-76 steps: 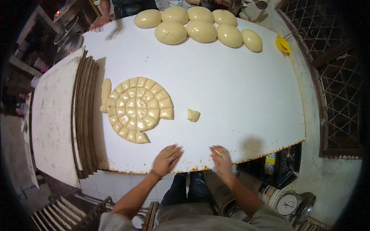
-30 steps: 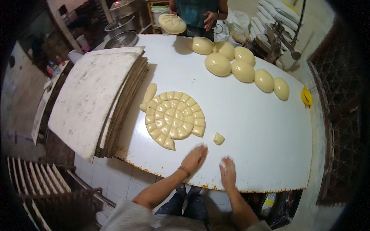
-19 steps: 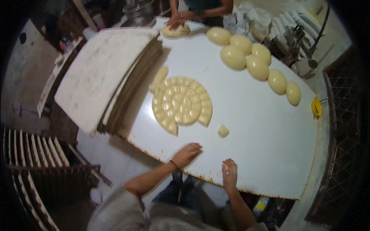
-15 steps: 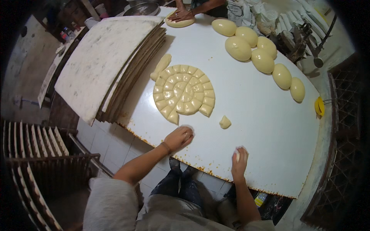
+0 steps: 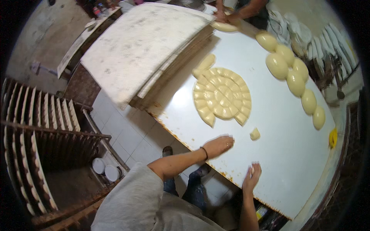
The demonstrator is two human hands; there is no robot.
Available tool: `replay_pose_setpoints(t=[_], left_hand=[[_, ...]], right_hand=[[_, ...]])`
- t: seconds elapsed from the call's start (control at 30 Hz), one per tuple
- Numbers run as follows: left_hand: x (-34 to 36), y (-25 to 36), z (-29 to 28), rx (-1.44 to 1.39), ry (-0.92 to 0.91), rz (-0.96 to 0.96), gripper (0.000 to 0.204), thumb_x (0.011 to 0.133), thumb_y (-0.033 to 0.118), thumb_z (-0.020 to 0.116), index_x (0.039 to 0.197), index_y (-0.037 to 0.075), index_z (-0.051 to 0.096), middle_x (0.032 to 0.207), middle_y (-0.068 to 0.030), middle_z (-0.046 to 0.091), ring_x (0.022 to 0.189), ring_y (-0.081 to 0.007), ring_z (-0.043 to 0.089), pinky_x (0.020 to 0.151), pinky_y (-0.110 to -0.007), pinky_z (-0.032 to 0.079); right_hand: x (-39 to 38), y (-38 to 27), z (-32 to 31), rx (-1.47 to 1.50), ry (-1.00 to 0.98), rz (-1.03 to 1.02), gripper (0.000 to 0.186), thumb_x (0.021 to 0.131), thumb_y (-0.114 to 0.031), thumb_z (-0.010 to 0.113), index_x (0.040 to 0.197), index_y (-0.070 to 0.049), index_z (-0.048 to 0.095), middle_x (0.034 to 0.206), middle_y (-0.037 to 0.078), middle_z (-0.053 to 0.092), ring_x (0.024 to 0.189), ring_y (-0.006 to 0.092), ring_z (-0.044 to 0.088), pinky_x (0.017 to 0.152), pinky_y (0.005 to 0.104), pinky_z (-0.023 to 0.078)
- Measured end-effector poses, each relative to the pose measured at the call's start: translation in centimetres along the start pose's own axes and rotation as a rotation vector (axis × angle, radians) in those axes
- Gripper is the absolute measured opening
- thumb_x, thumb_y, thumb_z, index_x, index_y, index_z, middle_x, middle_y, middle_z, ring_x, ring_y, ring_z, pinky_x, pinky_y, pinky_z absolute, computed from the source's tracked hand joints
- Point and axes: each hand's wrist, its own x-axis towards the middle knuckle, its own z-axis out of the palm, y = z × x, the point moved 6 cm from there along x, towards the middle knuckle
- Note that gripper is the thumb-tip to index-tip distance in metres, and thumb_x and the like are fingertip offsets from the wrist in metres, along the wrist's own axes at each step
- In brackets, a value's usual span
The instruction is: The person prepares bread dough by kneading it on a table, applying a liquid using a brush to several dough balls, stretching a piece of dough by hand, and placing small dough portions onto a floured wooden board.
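Note:
My left hand (image 5: 219,146) rests palm down near the front edge of the white table, its fingers curled under; what they cover is hidden. Further right, my right hand (image 5: 251,181) is cupped on its side on the tabletop, and a pale bit that looks like dough shows between thumb and fingers. Beyond my hands lies a flat round of dough (image 5: 222,92) scored into several pieces, with a loose strip of dough (image 5: 204,64) touching its far left side. One small lump of dough (image 5: 254,134) sits alone, just beyond and between my hands.
Several smooth oval dough pieces (image 5: 295,83) line the table's right side. A stack of boards (image 5: 142,46) covers the far left. Another person's hands (image 5: 222,17) press dough at the far edge. Racks of loaded trays (image 5: 42,111) stand left. A yellow tool (image 5: 333,138) lies at the right edge.
The view has swung left, so the table and dough appear further right. Both hands stay low over the table's front part, with slight finger movement.

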Motion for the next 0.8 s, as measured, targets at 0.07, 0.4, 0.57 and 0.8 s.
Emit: replay_pose_setpoints(t=[0.07,0.4,0.57,0.8], left_hand=[[-5.7,-2.5,-0.8,0.016,0.082,0.110,0.013,0.098,0.010,0.062,0.108,0.002,0.067,0.115,-0.0136,0.066,0.117,-0.0342,0.061,0.111,-0.044,0.046],[-19.0,3.4,-36.5,-0.209,0.492,-0.563,0.038,0.098,0.015,0.077,0.133,0.004,0.064,0.118,-0.0086,0.070,0.109,-0.0167,0.067,0.095,-0.032,0.055],[-22.5,-3.8,-57.8,0.276,0.566,-0.551,0.044,0.094,0.015,0.078,0.133,0.001,0.063,0.127,-0.0167,0.066,0.118,-0.0311,0.067,0.104,-0.039,0.054],[-19.4,-3.5,-57.5,0.794,0.522,-0.274,0.052,0.095,0.021,0.077,0.140,0.003,0.061,0.143,-0.0172,0.061,0.138,-0.0371,0.054,0.118,-0.046,0.044]], right_hand=[[-2.7,-1.2,0.4,0.093,0.002,0.049,0.030,0.109,-0.016,0.064,0.132,0.002,0.061,0.136,0.018,0.060,0.127,0.0296,0.059,0.109,0.0394,0.048],[-3.1,-26.0,15.4,0.595,-0.415,0.342,0.048,0.101,-0.012,0.072,0.145,0.000,0.057,0.127,0.013,0.065,0.113,0.0216,0.067,0.101,0.0323,0.055],[4.3,-60.5,18.8,0.471,-0.352,-0.514,0.051,0.089,-0.028,0.088,0.129,-0.005,0.068,0.114,0.011,0.071,0.105,0.0259,0.067,0.088,0.0385,0.054],[6.4,-64.2,22.1,0.171,-0.300,-0.638,0.068,0.087,-0.038,0.086,0.144,-0.010,0.062,0.121,0.010,0.065,0.115,0.0293,0.060,0.097,0.0419,0.048]])
